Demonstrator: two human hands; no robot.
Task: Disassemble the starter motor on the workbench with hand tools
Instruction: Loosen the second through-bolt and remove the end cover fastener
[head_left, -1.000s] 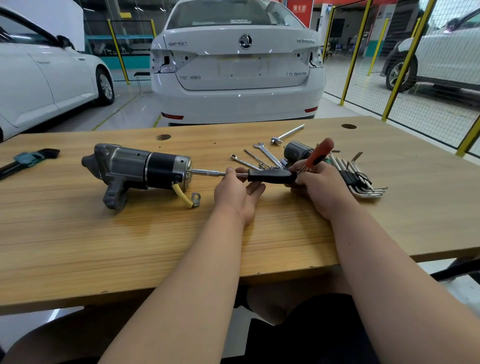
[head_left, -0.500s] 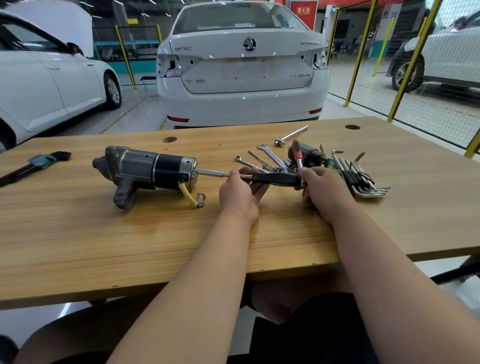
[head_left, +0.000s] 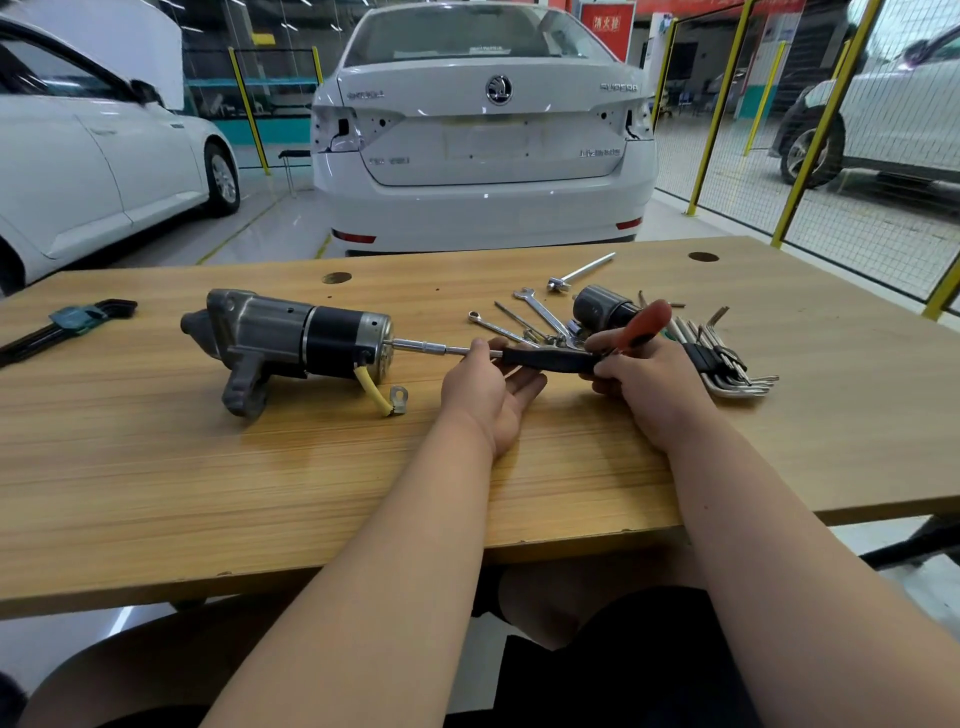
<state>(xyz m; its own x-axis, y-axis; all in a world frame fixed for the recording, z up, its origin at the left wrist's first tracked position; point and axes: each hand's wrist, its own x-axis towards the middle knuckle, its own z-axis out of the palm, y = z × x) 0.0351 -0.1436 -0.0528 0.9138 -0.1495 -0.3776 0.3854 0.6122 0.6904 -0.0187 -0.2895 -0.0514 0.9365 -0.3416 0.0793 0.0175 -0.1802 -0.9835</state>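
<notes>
The starter motor (head_left: 291, 340) lies on its side on the wooden workbench (head_left: 156, 467), its grey nose housing pointing to 9 o'clock and its black body and silver end cap facing 3 o'clock. A yellow cable (head_left: 376, 389) with a ring terminal curls from the cap end down onto the wood. A driver (head_left: 545, 359) meets that end cap: its steel shaft runs level toward 3 o'clock into a black grip, so the motor sits at 9 o'clock of both hands, apart from them and joined only by the shaft. The left hand (head_left: 488, 387) lies palm up, thumb over the shaft where it enters the black grip, with loosely extended fingers beneath, cradling it. The right hand (head_left: 644, 384) is curled closed at the far end of the black grip, around the base of a red-orange handle (head_left: 647, 322) that slants up toward 1 o'clock. At 12 o'clock of the hands lie several wrenches (head_left: 540, 312), a dark cylinder (head_left: 602, 307) and a long steel bar (head_left: 582, 270). Just beside the right hand at 3 o'clock is a fan of hex keys (head_left: 732, 371). Well apart from the motor at 9 o'clock, a second key set in a green holder (head_left: 67, 322) rests near the bench edge. Beyond the bench at 12 o'clock stands a white car (head_left: 483, 145).
</notes>
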